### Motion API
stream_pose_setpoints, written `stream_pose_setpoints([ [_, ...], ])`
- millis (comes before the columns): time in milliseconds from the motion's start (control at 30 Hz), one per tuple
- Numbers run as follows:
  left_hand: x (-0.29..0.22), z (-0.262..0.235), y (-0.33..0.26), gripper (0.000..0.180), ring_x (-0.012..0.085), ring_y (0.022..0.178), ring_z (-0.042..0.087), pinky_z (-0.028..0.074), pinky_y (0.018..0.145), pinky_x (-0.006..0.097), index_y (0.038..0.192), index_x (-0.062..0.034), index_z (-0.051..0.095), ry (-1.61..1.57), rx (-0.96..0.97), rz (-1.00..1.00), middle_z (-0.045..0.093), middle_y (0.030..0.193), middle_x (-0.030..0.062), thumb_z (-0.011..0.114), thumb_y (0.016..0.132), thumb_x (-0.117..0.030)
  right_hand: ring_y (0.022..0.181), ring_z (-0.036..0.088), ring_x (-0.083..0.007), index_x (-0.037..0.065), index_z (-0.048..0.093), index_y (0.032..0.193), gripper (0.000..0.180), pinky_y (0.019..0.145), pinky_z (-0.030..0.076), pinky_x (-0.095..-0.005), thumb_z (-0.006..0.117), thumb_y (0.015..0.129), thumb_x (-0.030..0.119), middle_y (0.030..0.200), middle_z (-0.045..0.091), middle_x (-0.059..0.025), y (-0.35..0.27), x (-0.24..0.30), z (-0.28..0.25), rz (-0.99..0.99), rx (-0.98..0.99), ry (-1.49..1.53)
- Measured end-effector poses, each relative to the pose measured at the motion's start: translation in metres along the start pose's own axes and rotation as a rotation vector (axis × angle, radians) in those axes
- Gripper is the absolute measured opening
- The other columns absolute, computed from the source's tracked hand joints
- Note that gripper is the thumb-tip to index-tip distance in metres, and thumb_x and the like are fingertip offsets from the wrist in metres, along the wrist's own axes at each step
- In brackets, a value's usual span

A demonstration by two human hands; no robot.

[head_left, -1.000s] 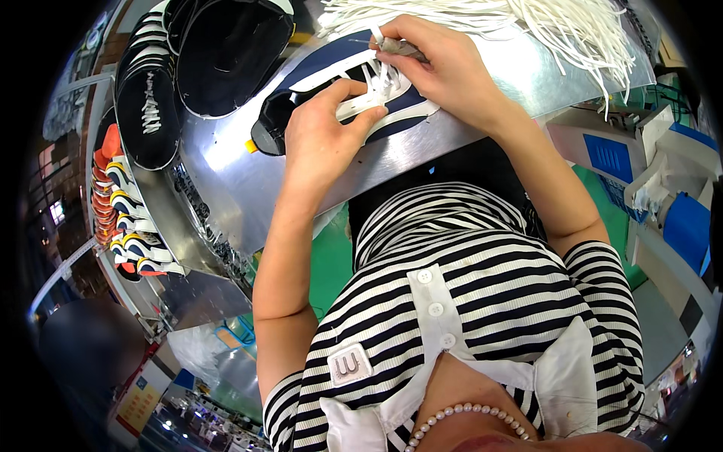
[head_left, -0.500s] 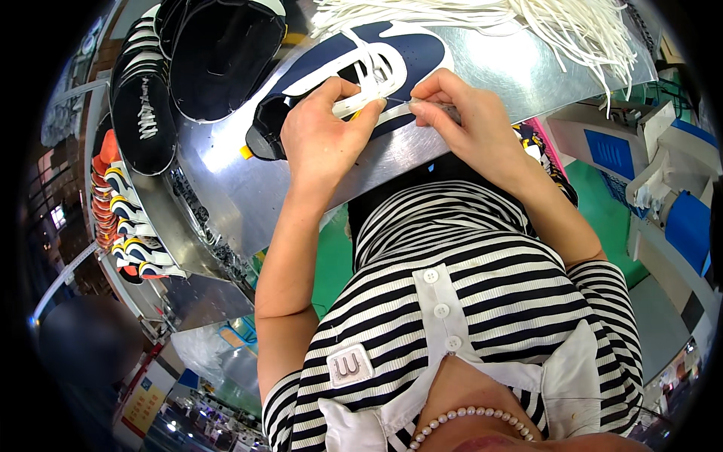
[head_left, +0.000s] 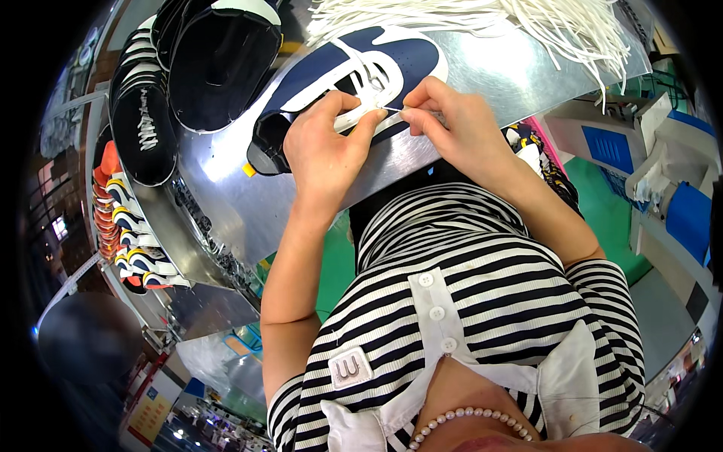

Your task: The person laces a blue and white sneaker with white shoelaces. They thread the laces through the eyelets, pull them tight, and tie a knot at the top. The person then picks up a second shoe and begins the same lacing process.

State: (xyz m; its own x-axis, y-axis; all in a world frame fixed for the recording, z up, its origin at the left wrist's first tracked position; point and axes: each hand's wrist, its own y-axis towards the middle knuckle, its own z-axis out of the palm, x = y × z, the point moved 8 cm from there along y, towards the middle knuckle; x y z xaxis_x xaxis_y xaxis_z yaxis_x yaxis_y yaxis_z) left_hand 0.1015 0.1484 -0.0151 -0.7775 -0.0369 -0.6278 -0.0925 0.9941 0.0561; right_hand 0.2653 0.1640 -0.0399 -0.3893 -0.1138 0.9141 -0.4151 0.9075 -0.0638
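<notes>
Currently, 2 bare hands work close together over 1 navy and white shoe upper (head_left: 327,74), which lies on the metal tabletop (head_left: 233,207) with its rounded toe up toward the right and its dark heel, tipped by a yellow tab (head_left: 249,171), down toward the left. The left hand (head_left: 325,151) rests over the near side of the upper, thumb and index finger curved in a narrow pinch at the edge of the lacing area. The right hand (head_left: 461,124) is just beside it, at the near edge of the upper, with thumb and index finger brought together at the tips around something thin; a fine pale line runs between the 2 pinches, and I cannot tell whether it is lace or a slim tool. A white lace (head_left: 352,53) crosses the opening of the upper beyond the left hand. Past the toe, a thick heap of loose white laces (head_left: 482,19) spreads along the far side of the tabletop, some ends hanging over its edge. To the left stand black shoe uppers (head_left: 222,71), and beside them lies another black upper (head_left: 144,135) with white zigzag lacing. Farther left, a row of navy, white and orange shoe pieces (head_left: 134,226) is lined up.
</notes>
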Motion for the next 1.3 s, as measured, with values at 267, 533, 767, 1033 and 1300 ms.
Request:
stream_pose_setpoints([
  [267, -0.007, -0.002, -0.001, 0.031, 0.0294, 0.069, 0.066, 0.050, 0.065, 0.038, 0.080, -0.0056, 0.069, 0.059, -0.044, 0.026, 0.069, 0.076, 0.0110, 0.080, 0.072, -0.033, 0.065, 0.066, -0.0208, 0.001, 0.057, 0.095, 0.015, 0.058, 0.048, -0.0309, 0.061, 0.093, 0.015, 0.073, 0.066, -0.0099, -0.004, 0.003, -0.007, -0.047, -0.010, -0.059],
  [533, -0.007, 0.004, -0.009, 0.024, 0.0299, 0.065, 0.065, 0.050, 0.061, 0.035, 0.082, -0.0032, 0.068, -0.101, 0.041, 0.105, 0.068, 0.075, 0.0126, 0.081, 0.073, -0.021, 0.062, 0.064, -0.0320, 0.003, 0.053, 0.095, 0.016, 0.058, 0.047, -0.0410, 0.060, 0.092, 0.017, 0.068, 0.064, -0.0120, -0.005, 0.001, 0.000, -0.064, -0.072, -0.035],
  [767, -0.022, -0.002, -0.030, 0.016, 0.0285, 0.064, 0.060, 0.046, 0.057, 0.037, 0.082, -0.0049, 0.066, 0.030, -0.106, 0.323, 0.063, 0.072, 0.0098, 0.078, 0.076, -0.015, 0.068, 0.064, -0.0368, 0.004, 0.050, 0.100, 0.022, 0.065, 0.050, -0.0424, 0.060, 0.093, 0.022, 0.079, 0.066, -0.0165, 0.000, -0.007, 0.021, -0.063, -0.025, 0.060],
  [1033, -0.036, -0.013, -0.050, 0.015, 0.0209, 0.062, 0.058, 0.041, 0.054, 0.033, 0.080, -0.0076, 0.065, 0.246, -0.235, 0.548, 0.057, 0.067, 0.0033, 0.078, 0.072, -0.012, 0.064, 0.063, -0.0089, 0.009, 0.063, 0.111, 0.027, 0.053, 0.047, -0.0243, 0.067, 0.085, 0.006, 0.086, 0.072, -0.0049, -0.009, 0.065, -0.065, -0.412, -0.218, 0.063],
  [1300, -0.030, -0.021, -0.055, 0.018, 0.0228, 0.064, 0.057, 0.046, 0.054, 0.032, 0.081, -0.0046, 0.065, 0.215, -0.299, 0.610, 0.056, 0.067, 0.0061, 0.076, 0.068, 0.000, 0.064, 0.067, -0.0254, 0.001, 0.055, 0.088, 0.021, 0.048, 0.047, -0.0365, 0.067, 0.074, 0.009, 0.073, 0.066, -0.0087, 0.005, 0.086, 0.030, -0.646, 0.015, -0.671],
])
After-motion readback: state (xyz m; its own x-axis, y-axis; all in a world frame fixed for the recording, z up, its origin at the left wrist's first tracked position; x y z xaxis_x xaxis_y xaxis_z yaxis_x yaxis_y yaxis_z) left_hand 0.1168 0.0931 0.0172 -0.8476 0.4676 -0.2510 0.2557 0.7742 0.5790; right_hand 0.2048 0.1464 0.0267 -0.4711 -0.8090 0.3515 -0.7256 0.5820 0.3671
